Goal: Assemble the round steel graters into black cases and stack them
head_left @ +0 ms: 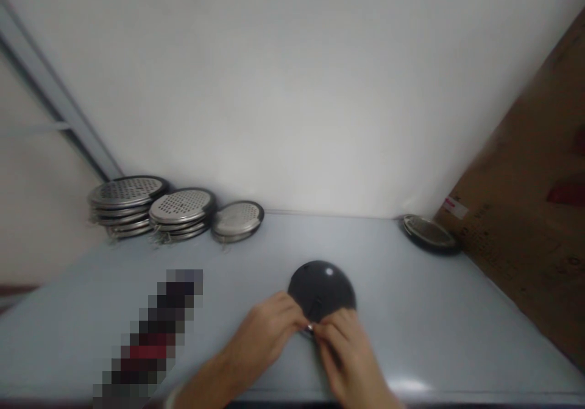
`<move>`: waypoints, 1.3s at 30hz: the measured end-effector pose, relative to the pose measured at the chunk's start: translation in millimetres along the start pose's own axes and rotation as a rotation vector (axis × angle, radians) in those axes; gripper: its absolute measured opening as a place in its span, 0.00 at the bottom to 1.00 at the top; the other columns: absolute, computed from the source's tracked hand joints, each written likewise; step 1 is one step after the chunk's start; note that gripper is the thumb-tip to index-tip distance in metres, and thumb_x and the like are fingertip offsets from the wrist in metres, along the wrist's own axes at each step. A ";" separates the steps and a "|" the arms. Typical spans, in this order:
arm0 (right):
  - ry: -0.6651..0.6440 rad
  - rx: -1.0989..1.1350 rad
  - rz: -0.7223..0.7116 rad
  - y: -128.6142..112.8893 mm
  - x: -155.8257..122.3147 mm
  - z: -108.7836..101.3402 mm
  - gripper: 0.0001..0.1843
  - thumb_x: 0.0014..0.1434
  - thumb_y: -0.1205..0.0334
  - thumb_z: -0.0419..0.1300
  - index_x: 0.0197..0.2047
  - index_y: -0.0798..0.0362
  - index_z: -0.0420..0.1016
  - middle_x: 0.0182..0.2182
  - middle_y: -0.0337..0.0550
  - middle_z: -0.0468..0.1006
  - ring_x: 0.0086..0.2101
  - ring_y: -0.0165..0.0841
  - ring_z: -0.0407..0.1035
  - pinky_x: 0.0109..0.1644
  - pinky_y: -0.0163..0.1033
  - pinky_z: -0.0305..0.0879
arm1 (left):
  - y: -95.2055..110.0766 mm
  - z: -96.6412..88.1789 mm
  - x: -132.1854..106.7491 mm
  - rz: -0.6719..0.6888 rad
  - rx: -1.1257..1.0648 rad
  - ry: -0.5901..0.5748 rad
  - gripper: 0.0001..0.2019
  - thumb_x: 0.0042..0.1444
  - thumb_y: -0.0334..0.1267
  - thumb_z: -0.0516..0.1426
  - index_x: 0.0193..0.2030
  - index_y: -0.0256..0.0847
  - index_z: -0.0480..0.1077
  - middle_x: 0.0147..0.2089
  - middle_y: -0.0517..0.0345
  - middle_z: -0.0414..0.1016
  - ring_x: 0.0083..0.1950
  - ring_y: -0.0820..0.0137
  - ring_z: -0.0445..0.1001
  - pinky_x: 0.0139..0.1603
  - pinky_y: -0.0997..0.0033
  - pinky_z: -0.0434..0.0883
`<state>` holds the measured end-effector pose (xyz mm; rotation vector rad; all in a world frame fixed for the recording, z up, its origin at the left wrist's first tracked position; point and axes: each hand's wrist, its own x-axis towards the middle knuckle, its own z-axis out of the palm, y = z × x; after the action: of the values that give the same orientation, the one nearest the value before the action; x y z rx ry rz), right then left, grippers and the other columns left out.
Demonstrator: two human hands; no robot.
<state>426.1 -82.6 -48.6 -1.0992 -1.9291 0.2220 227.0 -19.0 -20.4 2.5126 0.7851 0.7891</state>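
Note:
A round, glossy black disc lies on the table in front of me. At its near edge a small shiny metal piece shows between my fingertips. My left hand comes in from the left, thumb and fingers pinched together at that piece. From the right, my right hand pinches at the same spot with curled fingers. My fingers partly cover the disc's near rim, and blur hides the piece's exact shape.
Stacked round metal graters with black rims stand at the back left, beside a taller stack and a lower one. Another round piece lies back right, near a cardboard box. A pixelated dark object lies left.

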 end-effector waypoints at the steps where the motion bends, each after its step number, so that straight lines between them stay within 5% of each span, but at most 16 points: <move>1: 0.015 -0.019 -0.020 0.0 -0.5 1.0 0.14 0.65 0.76 0.51 0.44 0.49 0.72 0.36 0.43 0.77 0.38 0.37 0.72 0.53 0.51 0.71 | 0.0 -0.7 0.5 0.002 0.011 -0.008 0.11 0.68 0.28 0.53 0.40 0.40 0.76 0.40 0.54 0.81 0.43 0.65 0.77 0.47 0.70 0.72; 4: 0.033 -0.044 -0.046 1.9 -0.5 3.6 0.19 0.64 0.78 0.51 0.49 0.48 0.72 0.36 0.40 0.77 0.38 0.36 0.73 0.67 0.64 0.58 | 0.6 -3.8 5.1 -0.012 0.041 -0.047 0.12 0.69 0.27 0.51 0.39 0.40 0.74 0.40 0.54 0.80 0.44 0.65 0.75 0.48 0.69 0.71; 10: -0.046 -0.047 -0.044 5.6 -1.5 7.5 0.22 0.63 0.80 0.50 0.52 0.49 0.71 0.37 0.40 0.76 0.40 0.35 0.72 0.70 0.68 0.53 | 0.2 -12.0 11.0 0.008 0.076 -0.158 0.12 0.67 0.25 0.51 0.38 0.40 0.74 0.40 0.56 0.78 0.44 0.66 0.74 0.47 0.72 0.69; 21: -0.057 -0.111 -0.087 9.8 -1.9 9.3 0.19 0.63 0.78 0.52 0.49 0.50 0.75 0.36 0.42 0.76 0.40 0.37 0.74 0.70 0.67 0.54 | -5.7 -10.7 9.9 0.001 0.129 -0.211 0.14 0.65 0.24 0.51 0.39 0.41 0.76 0.40 0.56 0.80 0.41 0.67 0.77 0.42 0.74 0.70; 31: -0.086 -0.047 -0.107 11.8 -1.2 1.5 0.18 0.63 0.78 0.50 0.47 0.51 0.73 0.38 0.43 0.75 0.39 0.34 0.74 0.70 0.68 0.54 | -8.3 -9.0 16.0 0.129 0.152 -0.275 0.14 0.66 0.23 0.52 0.41 0.39 0.79 0.42 0.53 0.81 0.43 0.67 0.77 0.47 0.71 0.73; 39: -0.125 0.032 -0.061 12.6 -1.8 -14.3 0.13 0.67 0.75 0.50 0.42 0.50 0.72 0.36 0.40 0.76 0.39 0.33 0.77 0.68 0.57 0.64 | -2.9 -9.2 19.4 0.045 0.032 -0.223 0.09 0.68 0.34 0.58 0.42 0.42 0.81 0.40 0.56 0.80 0.42 0.69 0.78 0.46 0.73 0.73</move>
<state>445.0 -80.1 -47.8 -1.0247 -2.0600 0.2933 233.5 -3.2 -7.2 2.5978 0.6713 0.5014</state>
